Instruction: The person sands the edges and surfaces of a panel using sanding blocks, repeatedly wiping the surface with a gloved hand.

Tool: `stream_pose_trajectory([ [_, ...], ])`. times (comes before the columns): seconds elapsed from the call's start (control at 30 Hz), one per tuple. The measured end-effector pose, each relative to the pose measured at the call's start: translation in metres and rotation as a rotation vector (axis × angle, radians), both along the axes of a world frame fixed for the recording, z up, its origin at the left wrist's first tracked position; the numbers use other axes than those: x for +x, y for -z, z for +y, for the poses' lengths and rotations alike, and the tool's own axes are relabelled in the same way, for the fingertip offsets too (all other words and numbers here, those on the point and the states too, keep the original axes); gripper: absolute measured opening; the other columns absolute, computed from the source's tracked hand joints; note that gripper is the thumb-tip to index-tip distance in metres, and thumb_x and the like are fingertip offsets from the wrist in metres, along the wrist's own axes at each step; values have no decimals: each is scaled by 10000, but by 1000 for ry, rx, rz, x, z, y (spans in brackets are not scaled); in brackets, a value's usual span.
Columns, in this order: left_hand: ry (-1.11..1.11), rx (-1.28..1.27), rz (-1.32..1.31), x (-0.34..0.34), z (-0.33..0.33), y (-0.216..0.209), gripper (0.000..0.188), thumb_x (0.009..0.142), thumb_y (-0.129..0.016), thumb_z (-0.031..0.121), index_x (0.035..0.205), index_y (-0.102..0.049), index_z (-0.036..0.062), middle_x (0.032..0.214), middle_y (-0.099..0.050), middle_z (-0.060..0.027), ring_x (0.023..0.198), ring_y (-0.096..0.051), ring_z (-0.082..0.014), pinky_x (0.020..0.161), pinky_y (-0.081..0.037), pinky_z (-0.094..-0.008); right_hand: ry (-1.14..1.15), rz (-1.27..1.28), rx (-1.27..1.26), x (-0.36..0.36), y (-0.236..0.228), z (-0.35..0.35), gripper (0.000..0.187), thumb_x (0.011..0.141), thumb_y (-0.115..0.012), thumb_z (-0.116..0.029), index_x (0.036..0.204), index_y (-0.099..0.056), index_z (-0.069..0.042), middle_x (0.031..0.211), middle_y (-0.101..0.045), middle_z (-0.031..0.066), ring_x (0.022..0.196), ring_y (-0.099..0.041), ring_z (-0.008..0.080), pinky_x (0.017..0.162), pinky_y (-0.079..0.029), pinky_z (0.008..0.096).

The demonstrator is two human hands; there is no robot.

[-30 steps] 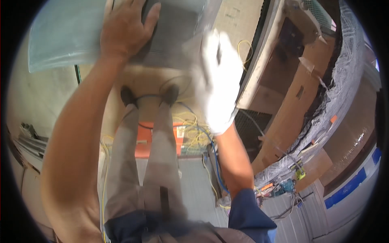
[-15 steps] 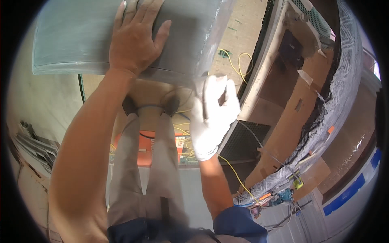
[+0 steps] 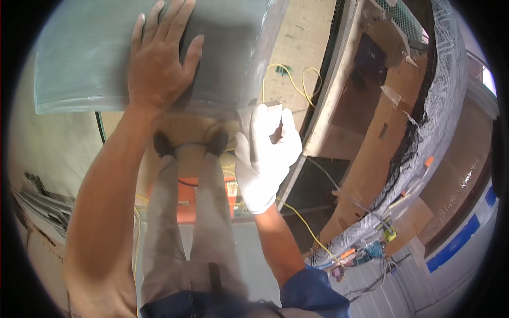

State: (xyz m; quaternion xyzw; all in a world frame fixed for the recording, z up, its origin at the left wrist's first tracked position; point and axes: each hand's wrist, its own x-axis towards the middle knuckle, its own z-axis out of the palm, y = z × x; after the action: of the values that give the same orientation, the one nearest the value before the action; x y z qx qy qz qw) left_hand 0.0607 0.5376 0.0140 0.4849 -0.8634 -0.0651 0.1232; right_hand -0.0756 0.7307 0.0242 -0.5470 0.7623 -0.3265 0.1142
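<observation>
A large grey-green panel with a dusty, smooth surface fills the upper left. My bare left hand lies flat on it, fingers stretched out and thumb apart. At the panel's near right corner, my right hand wears a white glove and is closed round a small grey-brown block that looks like a sanding block. The block's far end shows beyond the gloved fingers; glare washes out much of the glove. Whether the block touches the panel's edge I cannot tell.
Yellow cord loops over the tan board at the panel's right. A red-orange box is on the floor near my legs. To the right, a plastic-wrapped curved edge runs beside brown cardboard. Grey strips are stacked at left.
The whole view has shifted slightly, so the panel appears farther left and lower. My left hand has slid a little left on the panel. More of the block shows past the right glove.
</observation>
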Motion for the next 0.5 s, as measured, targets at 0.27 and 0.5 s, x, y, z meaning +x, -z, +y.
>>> stream_pose_trajectory([
  [0.27, 0, 8, -8, -2, 3, 3, 634, 984, -591, 228, 1568, -446, 28, 1614, -466, -215, 1480, -415, -451, 1277, -254, -543, -124, -79, 71, -11, -22, -22, 446, 746, -735, -18, 1186, -728, -88, 864, -589, 92, 761, -587, 316, 643, -483, 402],
  [0.5, 31, -13, -3, 3, 0, 4, 622, 980, -595, 226, 1552, -465, 21, 1615, -464, -214, 1485, -414, -440, 1279, -256, -534, -340, 77, 41, -39, -26, -25, 501, 747, -770, -61, 1243, -703, -77, 1048, -644, 146, 774, -611, 338, 665, -507, 428],
])
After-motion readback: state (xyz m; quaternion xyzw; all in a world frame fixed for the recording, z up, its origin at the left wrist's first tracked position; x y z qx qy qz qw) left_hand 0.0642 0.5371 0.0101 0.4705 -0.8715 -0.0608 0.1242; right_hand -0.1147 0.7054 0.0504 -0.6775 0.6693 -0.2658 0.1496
